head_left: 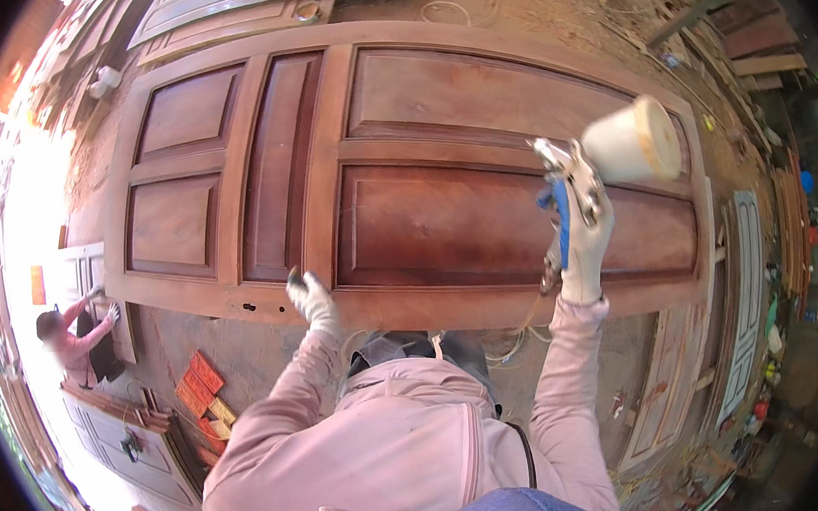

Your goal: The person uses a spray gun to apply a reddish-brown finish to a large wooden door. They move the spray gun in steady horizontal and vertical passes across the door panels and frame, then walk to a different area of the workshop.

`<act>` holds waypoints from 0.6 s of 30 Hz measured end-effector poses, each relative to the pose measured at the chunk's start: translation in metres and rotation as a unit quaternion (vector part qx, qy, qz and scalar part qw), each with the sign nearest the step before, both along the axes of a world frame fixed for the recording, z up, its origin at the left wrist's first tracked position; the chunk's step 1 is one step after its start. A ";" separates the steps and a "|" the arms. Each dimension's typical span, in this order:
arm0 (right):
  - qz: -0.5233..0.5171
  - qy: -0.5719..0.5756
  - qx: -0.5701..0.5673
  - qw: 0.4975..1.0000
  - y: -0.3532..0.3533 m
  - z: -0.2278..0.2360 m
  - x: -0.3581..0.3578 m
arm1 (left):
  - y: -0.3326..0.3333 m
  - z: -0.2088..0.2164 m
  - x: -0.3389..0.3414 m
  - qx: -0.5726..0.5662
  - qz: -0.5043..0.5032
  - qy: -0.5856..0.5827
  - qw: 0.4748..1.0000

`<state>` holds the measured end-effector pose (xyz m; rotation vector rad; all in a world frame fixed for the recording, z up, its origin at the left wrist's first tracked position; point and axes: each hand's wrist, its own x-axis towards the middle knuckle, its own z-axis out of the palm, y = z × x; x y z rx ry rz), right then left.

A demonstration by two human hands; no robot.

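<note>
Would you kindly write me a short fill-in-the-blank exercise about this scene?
1. The hand gripping the spray gun is the person's ____ one.
2. The left hand wears a pale ____.
3. On the panelled wooden door, the keyhole cutout lies to the ____ of the left hand.

Missing words: right; glove; left.

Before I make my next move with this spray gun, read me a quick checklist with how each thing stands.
1. Right hand gripping the spray gun: ok.
2. Both hands gloved: ok.
3. Left hand off the door: cannot tell; it shows over the near edge, contact unclear.
4. Cup fill level: cannot tell; the contents are hidden.
5. Hose free of snags: cannot tell; only parts show.
6. Co-worker clear of the door: ok, beyond its left end.
</note>
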<state>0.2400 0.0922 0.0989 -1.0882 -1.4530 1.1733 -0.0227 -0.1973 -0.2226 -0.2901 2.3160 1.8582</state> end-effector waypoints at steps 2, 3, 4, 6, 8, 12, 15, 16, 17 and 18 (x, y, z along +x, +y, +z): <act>0.095 0.034 -0.054 0.993 0.036 -0.004 -0.037 | -0.038 -0.011 0.006 -0.232 0.188 0.007 0.954; 0.128 0.031 -0.067 0.989 0.051 -0.006 -0.056 | -0.045 -0.018 0.012 -0.214 0.267 -0.050 0.938; 0.165 0.026 -0.077 0.983 0.061 -0.008 -0.074 | -0.050 -0.021 0.019 -0.189 0.348 -0.110 0.912; 0.233 -0.026 -0.078 0.969 0.076 -0.010 -0.104 | -0.049 -0.015 0.022 -0.460 0.059 -0.234 0.854; 0.285 -0.073 -0.105 0.950 0.086 -0.008 -0.124 | -0.027 0.017 0.008 -0.641 -0.252 -0.323 0.649; 0.373 -0.124 -0.143 0.909 0.102 -0.011 -0.162 | -0.039 -0.001 0.002 -0.689 -0.508 -0.386 0.343; 0.350 -0.112 -0.142 0.919 0.128 -0.034 -0.179 | -0.060 -0.057 -0.002 -0.688 -0.515 -0.387 0.335; 0.340 -0.115 -0.122 0.925 0.132 -0.033 -0.185 | -0.066 -0.065 0.000 -0.684 -0.515 -0.396 0.332; 0.329 -0.117 -0.102 0.931 0.135 -0.029 -0.192 | -0.072 -0.073 0.001 -0.681 -0.515 -0.403 0.328; 0.314 -0.121 -0.079 0.938 0.138 -0.025 -0.197 | -0.072 -0.075 0.000 -0.680 -0.516 -0.410 0.322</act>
